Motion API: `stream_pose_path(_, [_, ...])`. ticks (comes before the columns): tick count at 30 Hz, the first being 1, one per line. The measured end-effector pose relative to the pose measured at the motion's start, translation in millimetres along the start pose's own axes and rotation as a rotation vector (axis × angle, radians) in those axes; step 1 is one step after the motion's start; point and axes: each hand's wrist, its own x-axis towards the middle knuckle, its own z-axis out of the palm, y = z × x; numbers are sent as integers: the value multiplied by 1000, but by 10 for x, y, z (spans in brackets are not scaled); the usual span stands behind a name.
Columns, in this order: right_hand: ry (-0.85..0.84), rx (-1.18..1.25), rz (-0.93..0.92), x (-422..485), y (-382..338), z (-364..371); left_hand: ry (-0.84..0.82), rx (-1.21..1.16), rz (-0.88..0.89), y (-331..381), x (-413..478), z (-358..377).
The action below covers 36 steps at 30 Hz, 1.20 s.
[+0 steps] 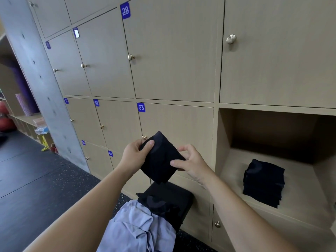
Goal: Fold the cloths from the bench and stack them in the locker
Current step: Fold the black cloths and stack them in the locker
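A small folded black cloth (pixel 160 159) is held in the air in front of locker 33. My left hand (pixel 135 155) pinches its upper left corner and my right hand (pixel 190 163) grips its right edge. To the right, the open locker (pixel 225 135) holds a neat stack of folded black cloths (pixel 263 182) on its floor. Below my hands stands the black bench (pixel 185 195), with loose black cloths (pixel 158 202) and a crumpled light blue cloth (pixel 140 228) lying on it.
Closed wooden locker doors with brass knobs fill the wall, numbered 28 (pixel 125 10) and 33 (pixel 141 107) among others. A grey concrete pillar (pixel 36 70) stands at the left, with shelves and red balls beyond it. The floor (pixel 36 179) is dark rubber.
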Motion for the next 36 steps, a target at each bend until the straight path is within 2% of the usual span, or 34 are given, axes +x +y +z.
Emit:
stream_pose_path(6, [87, -9, -18, -1, -14, -54, -97, -85, -146, -7, -20, 26])
stream_pose_path(10, [39, -51, 8, 1, -64, -106, -200, -51, -187, 9, -18, 23])
stream_pose_path(14, [-16, -133, 26, 18, -97, -128, -283, -85, -147, -54, 30, 42])
stream_pose_path(16, [-32, -180, 26, 27, -108, -125, -221, -66, -134, -80, 47, 80])
stream_pose_path(20, [29, -306, -43, 51, -126, -161, 46, 212, 46, -89, 43, 149])
stream_pose_path(22, [50, -332, -57, 65, -132, -169, 77, 246, 98, -85, 21, 156])
stream_pose_path(24, [80, -307, -64, 78, -132, -160, 78, 221, 79, -64, 10, 171])
stream_pose_path(27, [131, -98, 3, 72, -110, -148, 112, 94, -10, -28, -12, 207])
stream_pose_path(30, [-1, 129, 133, 9, -51, -101, 149, -12, -63, -12, -36, 253])
stream_pose_path(33, [-67, 156, 190, -72, 40, -1, 191, -61, -111, -17, -58, 315])
stream_pose_path(36, [21, 84, 151, -93, 100, 20, 226, 6, -108, -41, -93, 389])
